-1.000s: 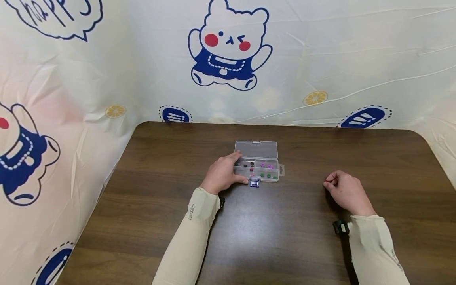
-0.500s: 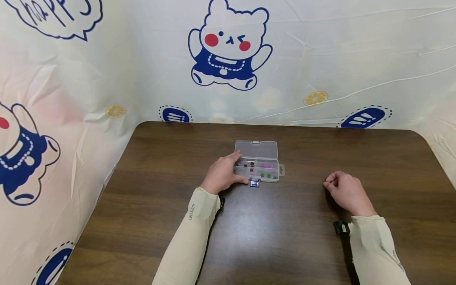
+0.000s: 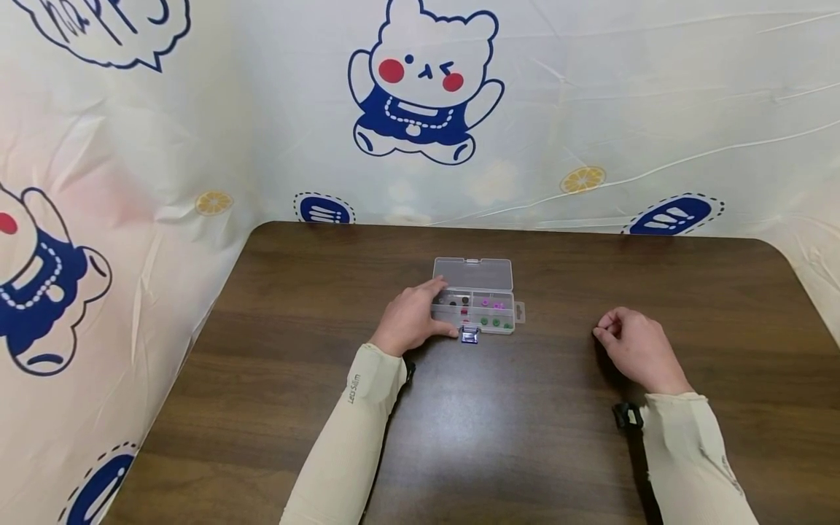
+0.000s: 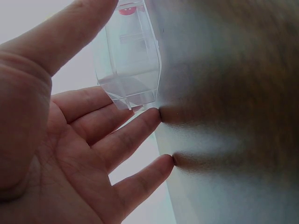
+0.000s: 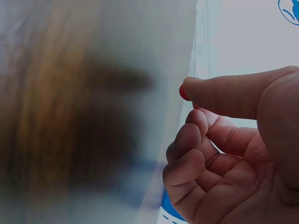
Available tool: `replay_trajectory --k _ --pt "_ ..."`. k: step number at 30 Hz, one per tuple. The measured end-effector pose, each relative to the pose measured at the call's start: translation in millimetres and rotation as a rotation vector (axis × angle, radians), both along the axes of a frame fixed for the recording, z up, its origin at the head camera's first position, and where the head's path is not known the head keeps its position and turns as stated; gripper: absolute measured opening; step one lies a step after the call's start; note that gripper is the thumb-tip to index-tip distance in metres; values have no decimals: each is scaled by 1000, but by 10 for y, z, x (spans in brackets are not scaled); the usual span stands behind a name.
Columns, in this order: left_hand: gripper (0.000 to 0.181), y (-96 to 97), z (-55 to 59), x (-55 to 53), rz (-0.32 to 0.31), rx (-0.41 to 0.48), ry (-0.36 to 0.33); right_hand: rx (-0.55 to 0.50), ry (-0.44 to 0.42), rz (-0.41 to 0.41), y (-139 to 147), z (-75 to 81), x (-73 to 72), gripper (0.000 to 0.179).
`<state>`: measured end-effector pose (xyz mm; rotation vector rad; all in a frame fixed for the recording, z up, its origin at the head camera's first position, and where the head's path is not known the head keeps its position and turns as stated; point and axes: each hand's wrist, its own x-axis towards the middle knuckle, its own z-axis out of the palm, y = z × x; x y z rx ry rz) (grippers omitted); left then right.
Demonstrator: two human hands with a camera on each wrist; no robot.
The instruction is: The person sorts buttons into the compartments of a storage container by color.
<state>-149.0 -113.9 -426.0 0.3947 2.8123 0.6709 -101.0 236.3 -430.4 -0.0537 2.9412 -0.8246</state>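
A clear plastic compartment box (image 3: 491, 312) lies on the table with its lid (image 3: 472, 275) raised at the back. My left hand (image 3: 408, 319) holds the box's left end, thumb at the front and fingers round the far side; two fingertips touch the table in the left wrist view. Inside are small green buttons (image 3: 495, 322), purple ones (image 3: 485, 302), dark ones (image 3: 465, 300) and red ones (image 4: 127, 10). To the right, my right hand (image 3: 636, 348) pinches a small red button (image 5: 183, 92) between thumb and forefinger, mostly hidden by the thumb tip.
A shiny silver-blue piece (image 3: 469, 335) sits at the box's front edge, seemingly its latch. A clear hanging tab (image 3: 520, 312) sticks out from the right end. The brown wooden table (image 3: 512, 437) is bordered by a printed white cloth (image 3: 525, 146).
My right hand has moved slightly up and away from me, still pinching the red button. My left hand and the box keep their places; the head view tilts a little.
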Motion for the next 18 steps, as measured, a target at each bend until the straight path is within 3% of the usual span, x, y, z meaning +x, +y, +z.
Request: replay_trajectory --k 18 --pt "91 10 13 -8 0 0 -3 -9 50 31 -100 44 -42 10"
